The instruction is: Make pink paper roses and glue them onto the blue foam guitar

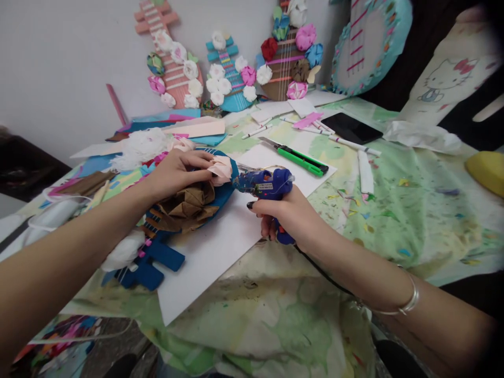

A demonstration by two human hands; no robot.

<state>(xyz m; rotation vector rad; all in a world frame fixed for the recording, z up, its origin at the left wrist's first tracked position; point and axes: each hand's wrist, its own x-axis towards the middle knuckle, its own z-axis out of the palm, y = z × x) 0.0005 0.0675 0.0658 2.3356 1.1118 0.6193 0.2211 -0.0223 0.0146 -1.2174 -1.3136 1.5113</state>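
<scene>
My right hand (285, 212) is wrapped round the handle of a blue hot glue gun (271, 181). Its nozzle points left and meets, or nearly meets, a pale pink paper flower (221, 169). That flower sits at the edge of a blue guitar-shaped craft piece (161, 257), and the fingers of my left hand (185, 169) grip it. Under my left wrist a brown paper flower (187, 207) lies on the same piece, with a white flower (125, 251) near its neck. A white sheet (212, 262) is beneath the craft.
A green utility knife (301, 160), blade out, lies beyond the glue gun. Behind it are a black phone (352, 128) and several paper sticks (354, 146). Decorated paper guitars (232, 79) lean against the wall. Coloured paper (197, 127) is piled at the left. The glue gun's cord (321, 269) runs under my right forearm.
</scene>
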